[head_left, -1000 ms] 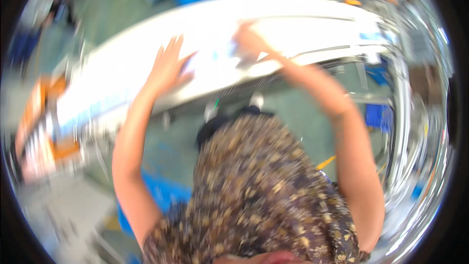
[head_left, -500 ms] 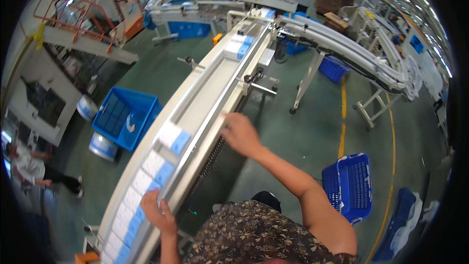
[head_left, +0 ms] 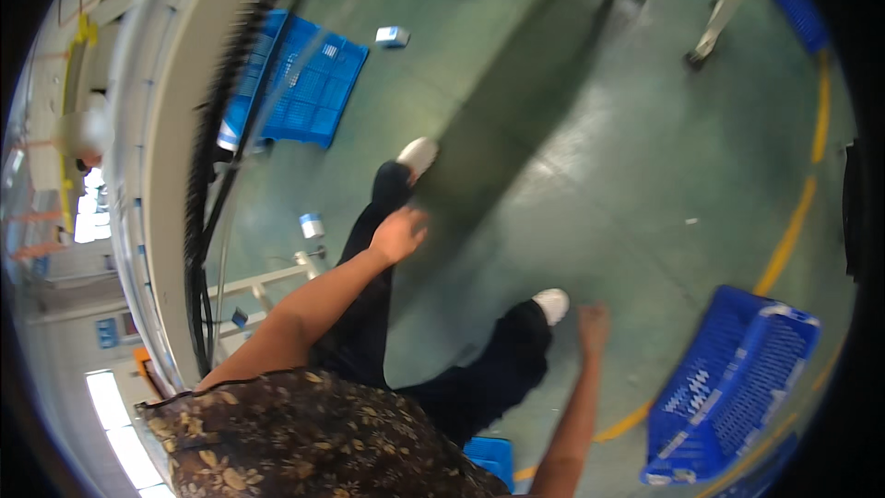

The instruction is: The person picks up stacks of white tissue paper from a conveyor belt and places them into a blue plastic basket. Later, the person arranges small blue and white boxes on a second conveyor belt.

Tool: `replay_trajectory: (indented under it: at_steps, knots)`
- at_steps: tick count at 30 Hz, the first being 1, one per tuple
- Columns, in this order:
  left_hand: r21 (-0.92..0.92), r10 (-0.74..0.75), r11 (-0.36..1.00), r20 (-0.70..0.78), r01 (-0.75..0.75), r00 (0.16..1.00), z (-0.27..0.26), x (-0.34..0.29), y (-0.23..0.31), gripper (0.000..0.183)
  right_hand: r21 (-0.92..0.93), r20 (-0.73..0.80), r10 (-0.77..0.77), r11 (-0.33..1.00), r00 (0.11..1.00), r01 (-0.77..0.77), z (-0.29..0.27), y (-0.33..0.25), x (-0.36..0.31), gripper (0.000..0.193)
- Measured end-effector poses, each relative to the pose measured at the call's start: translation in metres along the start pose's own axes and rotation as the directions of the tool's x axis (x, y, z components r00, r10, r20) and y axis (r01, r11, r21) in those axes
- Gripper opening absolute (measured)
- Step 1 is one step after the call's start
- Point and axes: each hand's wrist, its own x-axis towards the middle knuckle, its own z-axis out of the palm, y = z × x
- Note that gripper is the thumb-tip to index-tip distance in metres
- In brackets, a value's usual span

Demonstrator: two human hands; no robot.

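Observation:
My left hand (head_left: 399,236) hangs over the floor in front of my dark trouser leg, its fingers loosely bent and slightly apart with nothing in them. To the right, my right hand (head_left: 595,327) is lowered near one white shoe (head_left: 551,305). That hand is smeared by motion, and I see no object at it. A small white-and-blue pack (head_left: 312,225) is on the floor left of my leg. Farther off, a second white-and-blue pack (head_left: 392,37) lies beside a blue crate (head_left: 323,83).
The pale conveyor frame (head_left: 171,166) with a dark chain (head_left: 217,111) runs along my left. A blue slotted basket (head_left: 728,387) stands at the right by a yellow floor line (head_left: 788,235). Part of a blue container (head_left: 489,461) shows near my body. Wheeled stand legs (head_left: 705,46) are at the far right.
The view has swung down from the conveyor top to the floor. My left hand has left the row of white-and-blue packs, and my right hand has dropped from the conveyor's edge.

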Motion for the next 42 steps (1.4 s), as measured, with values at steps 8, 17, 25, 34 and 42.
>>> replay_trajectory:
  at_steps: [8, 17, 25, 34, 42]
  knots:
    - [0.230, -0.331, 0.842, -0.495, 0.488, 0.804, -0.001, 0.110, -0.393, 0.047, 0.021, -0.202, 0.461, 0.884, 0.864, -0.467, 0.054, 0.095, 0.089, 0.032]
    - [0.446, 0.044, 0.591, -0.850, 0.672, 0.525, -0.255, 0.208, -0.684, 0.096, -0.332, 0.158, -0.469, 0.804, 0.869, 0.494, 0.407, -0.263, 0.359, 0.027]
    - [-0.158, -0.337, 0.941, -0.446, 0.298, 0.829, -0.316, 0.257, -0.706, 0.045, -0.774, 0.344, -0.832, 0.011, 0.435, 0.633, 0.810, -0.770, 0.480, 0.083]
    - [-0.325, -0.200, 0.939, -0.255, 0.111, 0.946, -0.333, 0.267, -0.715, 0.041, -0.199, 0.515, 0.221, 0.971, 0.828, -0.135, 0.850, -0.763, 0.376, 0.037]
    - [-0.421, -0.174, 0.904, -0.203, 0.075, 0.963, -0.467, 0.409, -0.790, 0.039, 0.417, 0.109, -0.667, 0.703, 0.737, 0.576, 0.813, -1.281, 0.305, 0.071]
